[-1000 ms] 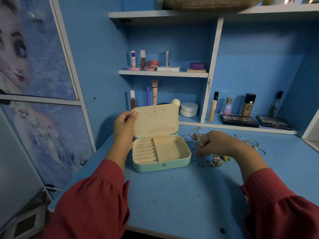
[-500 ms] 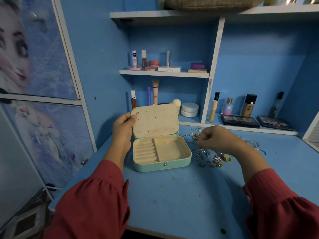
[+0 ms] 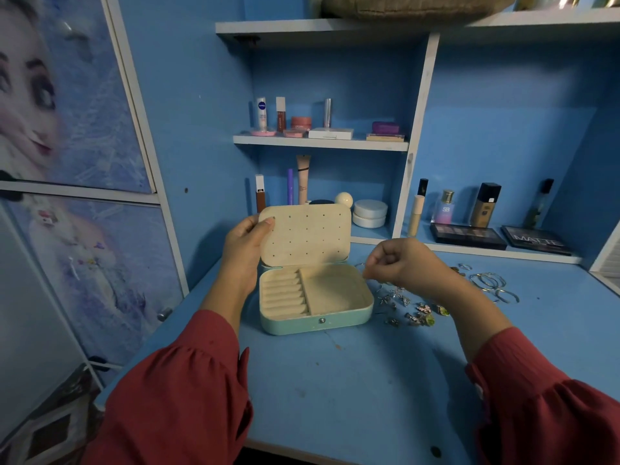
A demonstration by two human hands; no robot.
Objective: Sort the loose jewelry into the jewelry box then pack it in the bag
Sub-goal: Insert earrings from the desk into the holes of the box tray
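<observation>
Red sleeves nearest, at desk's front edge. Jewelry box sits mid-desk, lid up, compartments look bare. Left hand pinches lid's left edge w/ thumb on inner face. Right hand curled above box's right rim, fingertips pinched on sth small; can't tell what. Loose jewelry scattered just right of box; bangles further right twd desk's right edge. Cosmetics on shelves at back edge.
</observation>
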